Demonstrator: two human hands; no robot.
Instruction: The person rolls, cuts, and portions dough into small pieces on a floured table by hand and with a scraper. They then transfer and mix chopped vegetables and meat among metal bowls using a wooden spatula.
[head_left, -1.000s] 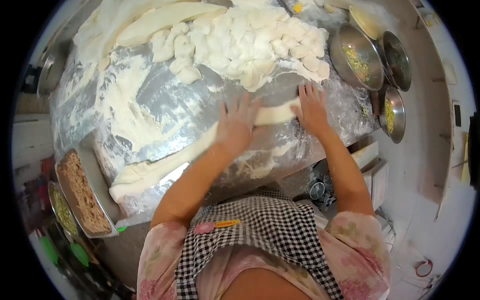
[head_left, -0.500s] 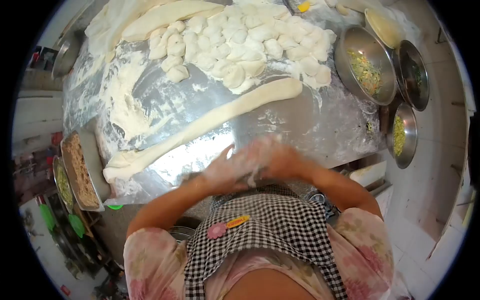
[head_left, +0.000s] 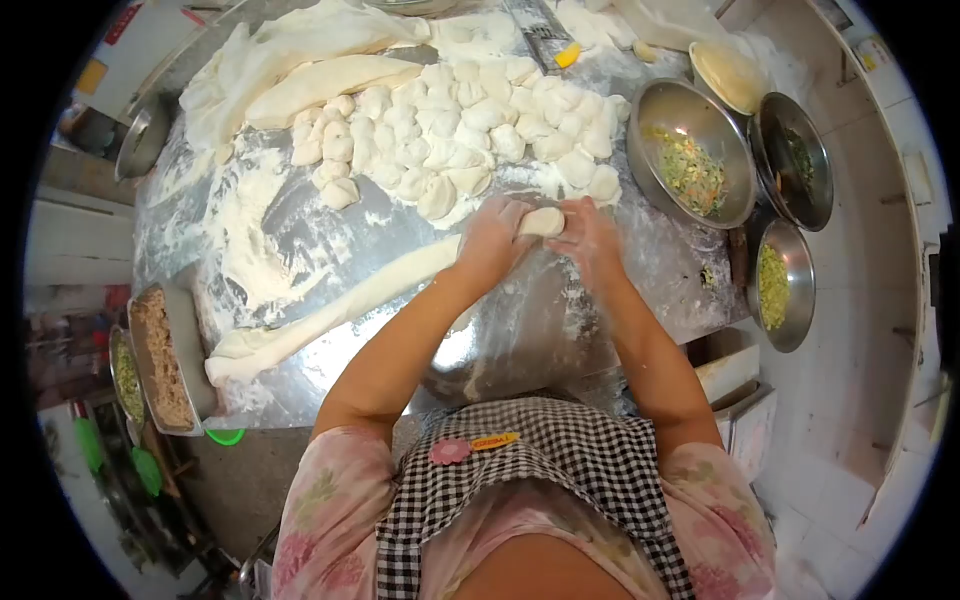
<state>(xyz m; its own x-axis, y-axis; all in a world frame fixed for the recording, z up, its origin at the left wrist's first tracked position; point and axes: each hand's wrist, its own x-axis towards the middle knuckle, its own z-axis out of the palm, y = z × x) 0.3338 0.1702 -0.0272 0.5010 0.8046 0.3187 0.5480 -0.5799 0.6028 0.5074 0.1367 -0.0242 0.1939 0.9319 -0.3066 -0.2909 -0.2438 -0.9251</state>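
Observation:
A long rope of dough (head_left: 360,292) lies slantwise across the floured metal table. My left hand (head_left: 490,240) is wrapped over it close to its right end, and the rounded tip (head_left: 541,222) pokes out past the fingers. At that tip is my right hand (head_left: 590,240), its fingers curled against the dough; their undersides are hidden. Beyond both hands, many small dough pieces (head_left: 440,135) lie crowded together and dusted with flour.
A large steel bowl of chopped vegetables (head_left: 645,150) stands right of my hands, with a dark bowl (head_left: 822,170) and a smaller bowl (head_left: 800,275) beside it. On the left edge sits a tray of brown filling (head_left: 200,370). A thick dough slab (head_left: 330,88) lies at the back.
My hands were together, blurred, near the table's front edge. They have moved forward and apart onto the right end of the dough rope, the left one now gripping it.

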